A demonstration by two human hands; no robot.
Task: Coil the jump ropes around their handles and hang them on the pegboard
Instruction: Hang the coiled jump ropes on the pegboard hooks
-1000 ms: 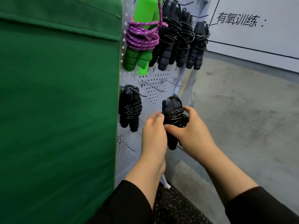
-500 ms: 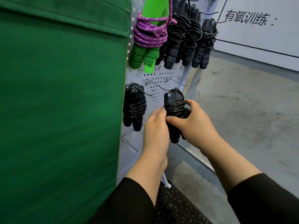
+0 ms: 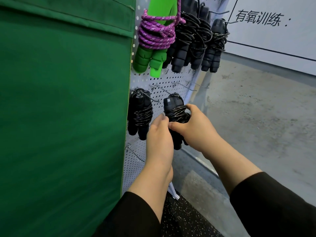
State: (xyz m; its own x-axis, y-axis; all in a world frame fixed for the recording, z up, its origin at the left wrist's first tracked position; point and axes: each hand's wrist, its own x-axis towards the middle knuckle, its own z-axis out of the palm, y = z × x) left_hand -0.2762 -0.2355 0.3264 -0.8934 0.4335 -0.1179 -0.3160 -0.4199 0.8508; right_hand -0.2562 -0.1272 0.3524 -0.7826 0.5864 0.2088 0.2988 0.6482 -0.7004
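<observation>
A black jump rope [image 3: 174,108], coiled around its two handles, is held upright in front of the white pegboard [image 3: 164,82]. My right hand [image 3: 196,129] grips its coil from the right, thumb across the front. My left hand [image 3: 159,135] holds it from the left, fingers behind the handles. Its top loop sits just below a bare metal peg [image 3: 161,89]; whether it is on a peg I cannot tell. Another coiled black rope [image 3: 140,113] hangs on a peg to the left.
On the upper row hang a green-handled rope with purple cord [image 3: 153,38] and several black coiled ropes [image 3: 196,41]. A large green mat [image 3: 65,108] stands close on the left, covering the board's left side. More bare pegs [image 3: 184,86] stick out. Grey floor [image 3: 256,108] lies to the right.
Both hands have lifted the coiled black rope a little higher along the pegboard, toward the middle row of pegs. The hanging ropes stay still.
</observation>
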